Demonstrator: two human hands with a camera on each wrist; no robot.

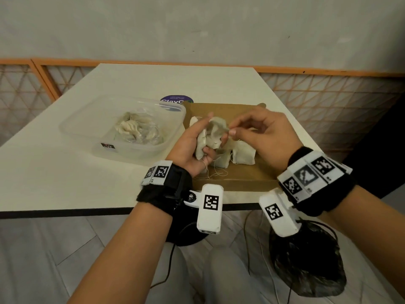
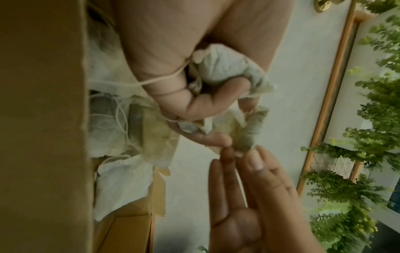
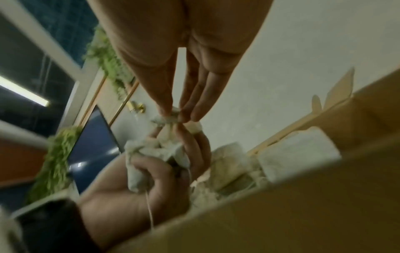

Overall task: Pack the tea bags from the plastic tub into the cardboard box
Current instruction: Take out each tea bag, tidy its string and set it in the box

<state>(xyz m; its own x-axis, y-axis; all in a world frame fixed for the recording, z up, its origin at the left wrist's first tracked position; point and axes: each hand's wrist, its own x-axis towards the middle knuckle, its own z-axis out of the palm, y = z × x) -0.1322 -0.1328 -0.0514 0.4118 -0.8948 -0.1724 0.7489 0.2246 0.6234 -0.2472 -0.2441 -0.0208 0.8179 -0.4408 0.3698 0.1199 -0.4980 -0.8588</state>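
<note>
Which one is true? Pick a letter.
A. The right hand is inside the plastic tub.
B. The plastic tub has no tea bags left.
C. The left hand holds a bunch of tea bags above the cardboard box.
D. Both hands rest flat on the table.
C: the left hand grips a bunch of tea bags above the cardboard box, while the right hand pinches one at the top.

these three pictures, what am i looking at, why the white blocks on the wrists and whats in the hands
No robot here: a person wears three cameras. The big picture looks down from the head; the other two look along each wrist from the white marked blocks. On the table stand a clear plastic tub with tea bags left in it and an open cardboard box holding some already. The left hand grips a bunch of tea bags above the box; the right hand pinches one at the top of the bunch.
</note>
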